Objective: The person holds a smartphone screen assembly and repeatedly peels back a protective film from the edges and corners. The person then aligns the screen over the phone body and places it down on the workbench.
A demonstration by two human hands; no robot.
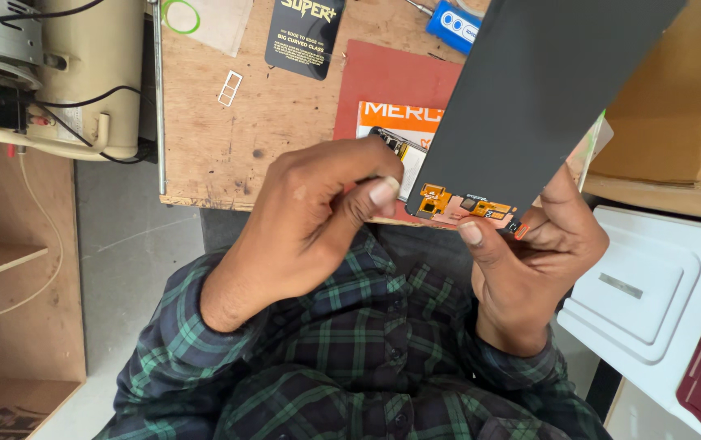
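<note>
We find the dark display panel (530,90) raised over the worktop (228,138), its orange flex connector (469,208) turned up for access — our right hand (530,261) pinches its near edge, and our left hand (318,220) pinches shut just beside the connector.

Right hand (530,261) holds dark panel (530,90) by its bottom edge, thumb just below the orange flex (469,205). Panel tilted, leaning up and right over the wooden bench (236,138). Left hand (318,216) beside the flex end, fingers curled, thumb and forefinger pinched near the panel corner. Red mat (383,81) underneath. Black packet (306,33), blue tool (452,24), small white frame (230,88) on bench. White stool (652,285) at right.
</note>
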